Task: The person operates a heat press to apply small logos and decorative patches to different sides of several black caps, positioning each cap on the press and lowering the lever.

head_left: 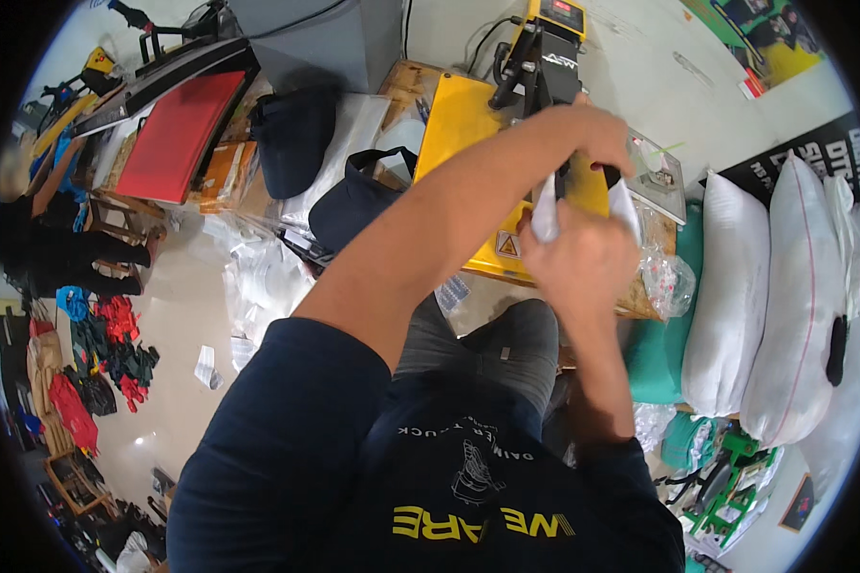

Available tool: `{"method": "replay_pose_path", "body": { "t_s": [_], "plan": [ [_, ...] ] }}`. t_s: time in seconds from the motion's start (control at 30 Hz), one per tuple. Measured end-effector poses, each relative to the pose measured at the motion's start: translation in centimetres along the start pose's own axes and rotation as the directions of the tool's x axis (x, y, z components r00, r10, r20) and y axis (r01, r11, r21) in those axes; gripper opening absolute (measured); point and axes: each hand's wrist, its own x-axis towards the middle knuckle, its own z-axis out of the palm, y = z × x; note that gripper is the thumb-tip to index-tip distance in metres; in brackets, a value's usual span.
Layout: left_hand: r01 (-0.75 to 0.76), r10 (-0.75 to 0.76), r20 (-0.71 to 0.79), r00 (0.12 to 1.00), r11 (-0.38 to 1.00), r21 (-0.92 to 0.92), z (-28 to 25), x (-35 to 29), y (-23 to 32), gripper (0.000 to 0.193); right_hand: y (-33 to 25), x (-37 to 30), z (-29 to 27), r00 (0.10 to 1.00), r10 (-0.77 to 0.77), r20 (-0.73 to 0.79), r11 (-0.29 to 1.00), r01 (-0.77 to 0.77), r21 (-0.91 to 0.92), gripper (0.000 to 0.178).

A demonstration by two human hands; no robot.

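Note:
A yellow and black heat press (543, 72) stands on a yellow base (457, 119) on the bench before me. My left hand (604, 138) reaches across to the right side of the press, fingers curled down; what they grip is hidden. Below it my right hand (588, 250), blurred by motion, is closed at the near edge of a thin white piece (545, 212), whose kind I cannot make out. White also shows on the other side of that hand. Left of the base lie a dark navy cap (352, 202) and another dark cap (296, 134).
A red flat folder (182, 134) and clear plastic wrapping (263, 277) lie at the left. Stuffed white sacks (726, 286) and a green sack (659, 358) stand close on the right. Another person (62, 234) is at the far left, near clothing heaped on the floor.

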Motion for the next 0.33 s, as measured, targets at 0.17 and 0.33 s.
{"method": "replay_pose_path", "body": {
  "t_s": [0.17, 0.33],
  "plan": [
    [-0.521, -0.077, -0.714, 0.695, 0.630, -0.575, -6.5, -6.7, -1.3, 0.042, 0.1, 5.9, -4.9, 0.998, 0.044, -0.033, 0.991, -0.047, -0.122, 0.037],
    [-0.539, -0.511, -0.727, 0.458, 0.491, -0.684, -2.2, -21.5, -4.6, 0.030, 2.5, 13.4, -8.0, 0.981, -0.038, -0.190, 0.968, -0.012, -0.252, 0.059]
  ]
}}
